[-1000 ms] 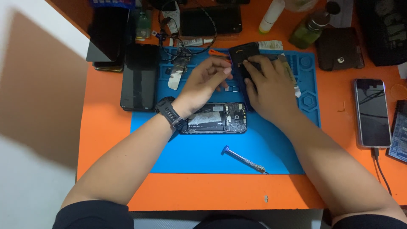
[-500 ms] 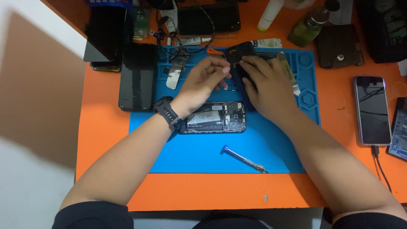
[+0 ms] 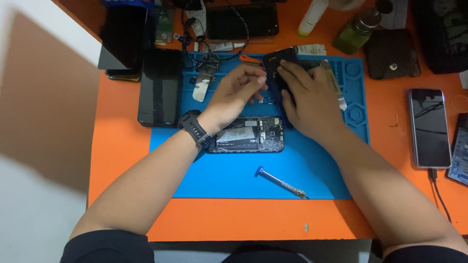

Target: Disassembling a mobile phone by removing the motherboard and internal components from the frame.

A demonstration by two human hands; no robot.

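My right hand (image 3: 312,104) grips a dark phone back cover (image 3: 279,65), tilted up on its edge over the blue work mat (image 3: 234,178). My left hand (image 3: 236,92), with a black watch on the wrist, has its fingertips at the cover's left side, curled against it. Just below both hands an opened phone (image 3: 246,135) lies flat on the mat with its circuit board and battery exposed. A thin screwdriver with a blue cap (image 3: 282,182) lies on the mat nearer to me, apart from both hands.
On the orange table (image 3: 119,156), a black phone screen (image 3: 160,87) lies left of the mat. At the right lie a phone with a cable (image 3: 430,127) and a dark pouch (image 3: 391,53). Bottles, cables and another dark screen crowd the far edge.
Both hands stay on the cover and have shifted only slightly; the cover looks tipped a little more upright. The opened phone and screwdriver have not moved.
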